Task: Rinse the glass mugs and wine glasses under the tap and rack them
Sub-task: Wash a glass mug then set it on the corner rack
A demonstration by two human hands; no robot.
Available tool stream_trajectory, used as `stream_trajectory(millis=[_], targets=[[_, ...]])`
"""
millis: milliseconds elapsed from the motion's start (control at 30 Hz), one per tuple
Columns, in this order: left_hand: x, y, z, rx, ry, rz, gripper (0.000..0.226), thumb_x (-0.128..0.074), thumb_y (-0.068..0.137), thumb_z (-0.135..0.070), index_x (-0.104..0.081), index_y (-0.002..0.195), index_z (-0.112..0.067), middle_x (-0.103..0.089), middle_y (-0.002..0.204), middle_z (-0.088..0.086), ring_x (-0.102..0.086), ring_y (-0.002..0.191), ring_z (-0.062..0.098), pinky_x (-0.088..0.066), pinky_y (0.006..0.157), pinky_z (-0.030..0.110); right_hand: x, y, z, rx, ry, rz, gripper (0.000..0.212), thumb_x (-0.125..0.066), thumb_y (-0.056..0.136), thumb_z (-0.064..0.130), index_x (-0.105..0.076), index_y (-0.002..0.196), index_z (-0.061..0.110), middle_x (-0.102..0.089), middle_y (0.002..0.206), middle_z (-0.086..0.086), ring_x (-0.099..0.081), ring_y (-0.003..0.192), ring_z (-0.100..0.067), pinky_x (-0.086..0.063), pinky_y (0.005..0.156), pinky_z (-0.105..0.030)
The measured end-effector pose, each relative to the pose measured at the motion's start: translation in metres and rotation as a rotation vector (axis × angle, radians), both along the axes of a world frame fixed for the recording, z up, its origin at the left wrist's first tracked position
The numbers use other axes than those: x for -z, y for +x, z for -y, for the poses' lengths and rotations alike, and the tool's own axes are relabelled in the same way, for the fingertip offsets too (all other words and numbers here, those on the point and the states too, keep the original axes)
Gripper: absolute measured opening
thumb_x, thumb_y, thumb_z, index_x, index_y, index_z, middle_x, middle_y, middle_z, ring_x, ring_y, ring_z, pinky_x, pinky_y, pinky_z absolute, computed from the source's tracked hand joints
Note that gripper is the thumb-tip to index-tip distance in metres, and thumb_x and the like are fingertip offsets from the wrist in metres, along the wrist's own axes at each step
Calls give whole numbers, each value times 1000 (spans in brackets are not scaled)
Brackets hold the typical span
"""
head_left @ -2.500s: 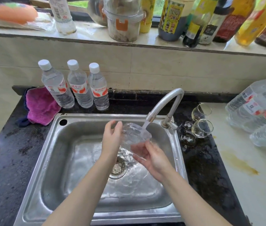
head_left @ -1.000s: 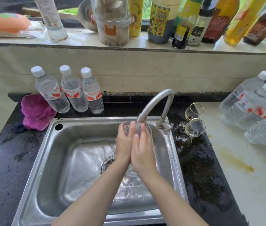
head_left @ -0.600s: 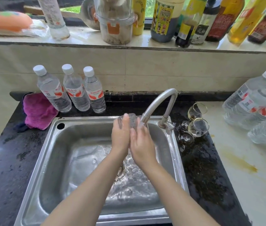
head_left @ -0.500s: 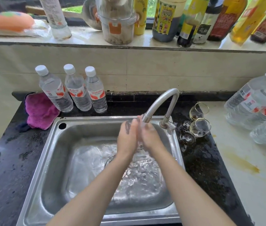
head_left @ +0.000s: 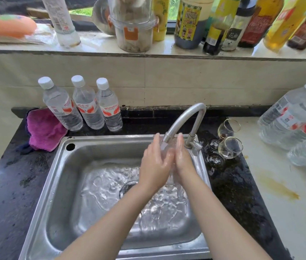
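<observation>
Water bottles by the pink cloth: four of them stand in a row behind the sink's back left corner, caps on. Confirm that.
Not four. The head view shows three water bottles standing in a row beside the pink cloth, behind the back left corner of the sink, all with white caps on.

Bright daylight, coming through window behind sill. Soft shadows only. Glare ripples on water in steel sink; wet sheen across dark counter. Wide-angle bend curves sill, tilts edge bottles outward. Orange object upper left smeared, soft. Centre reasonably sharp.
</observation>
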State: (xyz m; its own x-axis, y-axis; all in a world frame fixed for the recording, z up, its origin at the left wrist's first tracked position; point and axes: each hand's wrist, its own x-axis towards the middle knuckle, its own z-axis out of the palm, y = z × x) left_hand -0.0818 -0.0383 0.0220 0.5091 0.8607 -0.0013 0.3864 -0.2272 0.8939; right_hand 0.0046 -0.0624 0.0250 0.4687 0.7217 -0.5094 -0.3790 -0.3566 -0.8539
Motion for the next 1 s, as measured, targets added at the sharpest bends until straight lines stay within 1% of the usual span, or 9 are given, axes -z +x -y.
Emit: stream_trajectory(millis=[133, 300, 433, 567, 633, 700, 767, 833, 1000], targets=[[-7, 13, -31, -36, -330, -120, 24, -37, 96, -45, -56, 98, -30, -64, 96, 0, -61, 73, 9, -46, 54, 14, -2, 2, 0, 12, -49, -91, 74, -23, 86, 75, -66, 112, 20, -72, 102, -11, -68, 97, -30, -51, 92, -54], [-5, -1, -1, -18, -470, 236, 40, -31, 98, -51, -58, 115, -26, -66, 111, -5, -63, 103, 9, -52, 88, 33, -2, 13, -5, -2, -71, -97, 72, -25, 86, 75, -72, 103, 23, -75, 99, -8, -68, 98, -30, -48, 94, -53], [-2, -2, 15, -140, -333, 239, 36, -36, 98, -45, -54, 123, -25, -62, 105, -14, -59, 95, 0, -43, 73, 15, -4, 7, 0, -102, 4, 160, 55, -28, 96, 59, -54, 124, 21, -68, 108, -3, -64, 97, -20, -50, 70, -31], [-9, -3, -6, -259, -292, 190, 30, -34, 101, -33, -58, 105, -14, -64, 87, -8, -58, 78, 2, -41, 58, 7, 1, -22, 7, -213, 89, 469, 68, -42, 89, 59, -23, 144, 24, -53, 127, -7, -59, 111, -18, -54, 89, -35], [-11, -5, -1, -203, -220, 166, 32, -34, 100, -41, -53, 111, -18, -65, 96, -7, -61, 85, 6, -46, 67, 14, -1, -22, 3, -185, 70, 423, 63, -42, 89, 60, -35, 139, 22, -60, 119, -4, -61, 106, -16, -53, 89, -35], [-8, -7, 15, -104, -103, 78, 56, -30, 94, -58, -39, 136, -21, -54, 128, -8, -53, 114, 8, -46, 94, 28, -12, -8, 0, -149, 5, 295, 47, -40, 91, 61, -61, 109, 23, -69, 98, 2, -65, 95, -18, -53, 84, -36], [-2, -8, 27, -66, 19, -57, 75, -23, 89, -62, -17, 150, -19, -35, 146, -7, -34, 133, 8, -29, 112, 33, -18, 4, 0, -129, 9, 132, 63, -30, 80, 76, -71, 91, 29, -74, 96, 0, -68, 97, -21, -51, 93, -43], [-6, -7, 24, -66, 53, -95, 72, -18, 90, -59, -23, 149, -17, -40, 146, -2, -37, 133, 13, -29, 110, 36, -16, 1, 4, -124, 22, 116, 75, -24, 79, 80, -74, 95, 26, -75, 99, -2, -69, 99, -20, -50, 96, -46], [-28, 8, -20, -174, -533, 67, 55, -25, 97, -54, -67, 101, -20, -68, 99, 4, -63, 96, 22, -50, 86, 36, -9, -19, 22, -49, 85, 251, 49, -29, 97, 56, -72, 92, 33, -74, 92, 8, -68, 95, -14, -53, 89, -42]])
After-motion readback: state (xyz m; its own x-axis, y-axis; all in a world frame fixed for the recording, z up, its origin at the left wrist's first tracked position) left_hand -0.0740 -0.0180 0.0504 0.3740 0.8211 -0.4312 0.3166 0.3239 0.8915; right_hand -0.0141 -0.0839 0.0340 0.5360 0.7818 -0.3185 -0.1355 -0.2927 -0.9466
